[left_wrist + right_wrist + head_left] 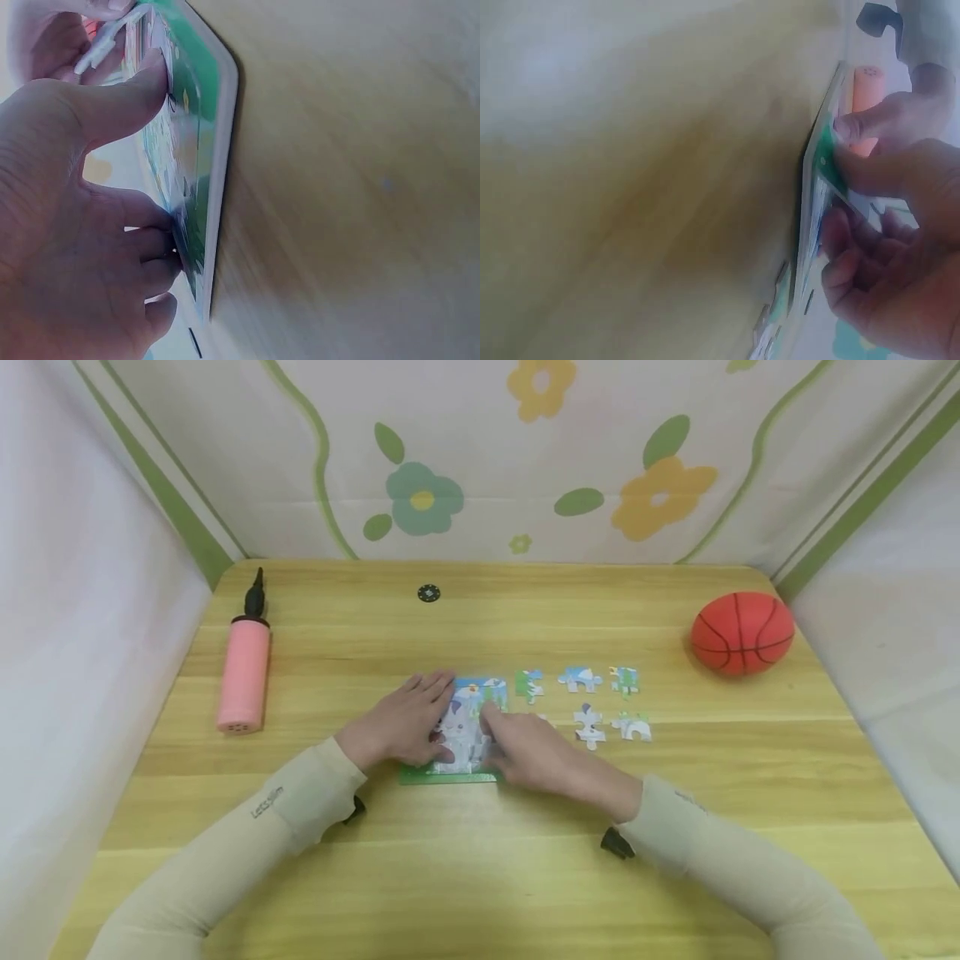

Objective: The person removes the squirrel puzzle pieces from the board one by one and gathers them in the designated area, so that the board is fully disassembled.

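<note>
Both hands sit on the puzzle board [450, 774], which lies mid-table a bit toward the near edge. The left hand [405, 722] lies flat with straight fingers pressing its left side; the right hand [528, 752] has fingers curled onto the pieces, apparently pressing one in. Pushing too hard could probably pop neighbouring pieces loose or slide the board. Five loose pieces [588, 724] wait just right of it, nothing blocking them. Farther back: a pink pump [243, 672] by the left edge, an orange ball [741, 632] by the right, and a small black disc [428, 593] near the far edge.
</note>
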The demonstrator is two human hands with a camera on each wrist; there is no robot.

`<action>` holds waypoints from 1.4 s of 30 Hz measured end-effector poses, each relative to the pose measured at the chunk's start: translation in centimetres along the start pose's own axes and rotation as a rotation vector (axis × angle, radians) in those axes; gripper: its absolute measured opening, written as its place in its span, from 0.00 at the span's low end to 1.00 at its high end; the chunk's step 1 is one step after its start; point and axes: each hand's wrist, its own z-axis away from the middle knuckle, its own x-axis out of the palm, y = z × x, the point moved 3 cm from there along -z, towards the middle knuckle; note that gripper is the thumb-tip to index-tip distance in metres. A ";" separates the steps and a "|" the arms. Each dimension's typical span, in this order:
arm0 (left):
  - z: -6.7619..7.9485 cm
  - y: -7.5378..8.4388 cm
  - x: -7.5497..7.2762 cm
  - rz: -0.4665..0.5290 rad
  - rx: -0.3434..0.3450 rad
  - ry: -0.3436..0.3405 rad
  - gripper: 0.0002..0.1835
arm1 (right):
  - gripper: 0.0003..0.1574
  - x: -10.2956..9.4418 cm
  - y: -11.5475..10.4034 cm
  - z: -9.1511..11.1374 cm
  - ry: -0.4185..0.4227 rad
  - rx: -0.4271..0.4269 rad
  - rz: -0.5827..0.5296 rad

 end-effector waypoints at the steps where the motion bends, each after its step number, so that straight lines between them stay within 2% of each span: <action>1: 0.0 0.0 0.0 -0.002 -0.002 -0.002 0.55 | 0.17 -0.1 -0.1 0.2 0.017 -0.011 -0.011; 6: -0.1 -0.1 0.2 -0.009 -0.003 -0.010 0.56 | 0.12 -1.8 0.7 2.4 0.104 -0.039 -0.063; 10: -0.1 -0.1 0.2 0.000 -0.005 -0.019 0.57 | 0.14 -3.7 3.7 5.8 0.146 -0.025 -0.038; 16: 0.0 -0.2 0.0 0.004 -0.034 -0.027 0.57 | 0.17 -4.6 9.6 11.0 0.095 0.063 -0.097; 19: 0.0 -0.2 0.0 0.005 -0.036 -0.030 0.57 | 0.16 -4.7 11.7 13.2 0.070 0.120 -0.071; 22: -0.1 -0.1 0.1 0.005 -0.030 -0.027 0.57 | 0.16 -4.8 13.1 14.4 0.059 0.155 -0.033; 28: -0.2 0.1 0.1 0.005 -0.024 -0.023 0.56 | 0.16 -5.1 13.9 14.6 0.050 0.143 0.034; 33: -0.2 0.1 0.1 0.006 -0.016 -0.023 0.56 | 0.16 -5.1 13.7 14.1 -0.002 0.160 0.051; 38: -0.1 0.1 0.0 0.002 -0.016 -0.021 0.56 | 0.14 -5.1 13.0 13.8 -0.026 0.196 0.109; 42: 0.1 0.1 -0.1 -0.005 -0.015 -0.019 0.56 | 0.14 -5.4 11.8 13.1 0.002 0.194 0.143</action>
